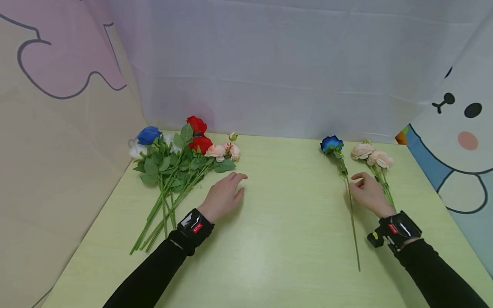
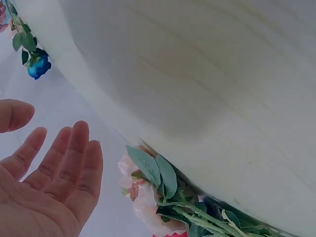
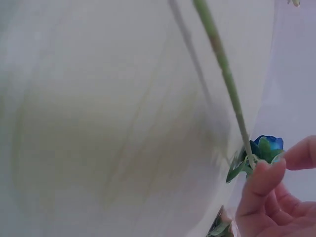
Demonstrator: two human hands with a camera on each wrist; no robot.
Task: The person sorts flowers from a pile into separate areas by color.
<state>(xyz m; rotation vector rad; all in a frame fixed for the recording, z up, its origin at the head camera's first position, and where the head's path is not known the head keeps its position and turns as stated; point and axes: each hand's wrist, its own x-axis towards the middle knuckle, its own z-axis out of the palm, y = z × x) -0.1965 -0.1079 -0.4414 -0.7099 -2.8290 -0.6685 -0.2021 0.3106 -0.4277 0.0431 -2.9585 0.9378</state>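
Observation:
On the right of the table, a blue rose (image 1: 332, 144) with a long thin stem (image 1: 352, 226) lies beside pink flowers (image 1: 379, 160). My right hand (image 1: 368, 194) pinches that stem below the bloom, with thumb and forefinger close together in the right wrist view. There the stem casts a separate shadow on the tabletop. Over the table left of the middle hovers my left hand (image 1: 225, 196), fingers loosely extended and nothing in them. Nearest it is a bunch with leafy green stems (image 1: 165, 188), red roses (image 1: 200, 143), pale pink flowers (image 1: 216, 152) and a blue rose (image 1: 149, 135).
White flowers (image 1: 137, 150) sit at the bunch's left edge. The pale wooden table (image 1: 269, 239) meets a white curtain (image 1: 285, 72) at the back. Printed cloth panels stand at both sides. Each wrist wears a black camera band (image 1: 195, 227).

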